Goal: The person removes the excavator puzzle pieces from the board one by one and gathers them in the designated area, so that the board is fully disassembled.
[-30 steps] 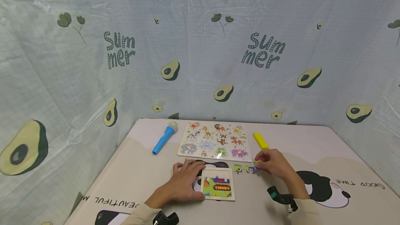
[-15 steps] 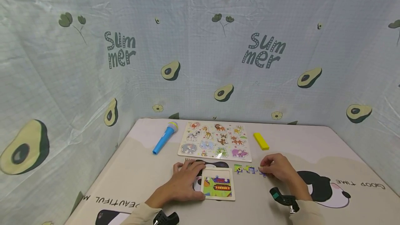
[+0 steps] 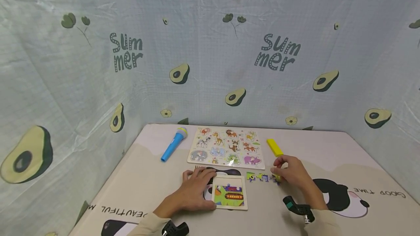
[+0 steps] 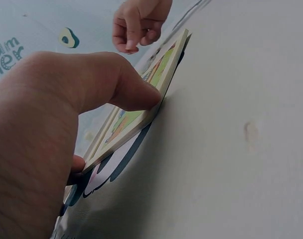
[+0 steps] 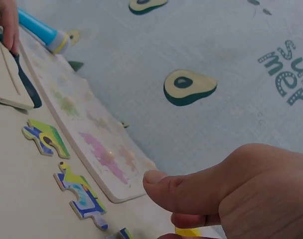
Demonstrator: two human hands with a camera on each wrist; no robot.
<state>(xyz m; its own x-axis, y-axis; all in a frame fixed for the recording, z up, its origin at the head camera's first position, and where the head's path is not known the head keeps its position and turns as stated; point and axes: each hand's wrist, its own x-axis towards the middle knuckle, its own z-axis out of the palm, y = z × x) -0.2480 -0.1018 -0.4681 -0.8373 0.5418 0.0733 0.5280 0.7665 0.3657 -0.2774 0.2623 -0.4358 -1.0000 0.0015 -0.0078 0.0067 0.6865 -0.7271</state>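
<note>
My left hand [image 3: 197, 190] grips a small wooden puzzle tray [image 3: 229, 208] by its left side, the thumb at the near edge. The tray's lower part is filled with bright pieces, its upper part showing bare wood. In the left wrist view the thumb presses the tray's rim [image 4: 141, 122]. My right hand [image 3: 290, 172] hovers over a loose puzzle piece [image 3: 275, 178], fingers loosely bent, with nothing seen between them. Two more jigsaw pieces, one green-yellow [image 5: 54, 134] and one blue-edged [image 5: 84, 199], lie in a row between that piece and the tray.
Behind the tray lies a large animal puzzle board [image 3: 226, 146]. A blue toy microphone [image 3: 172, 146] is at its left, a yellow block [image 3: 274, 147] at its right, close to the right hand. An avocado-print curtain [image 3: 203, 46] hangs behind the table [image 3: 144, 177].
My right hand first moved a puzzle piece rightward, down beside the other two, then rose slightly off it toward the yellow block. The left hand and the tray have stayed put.
</note>
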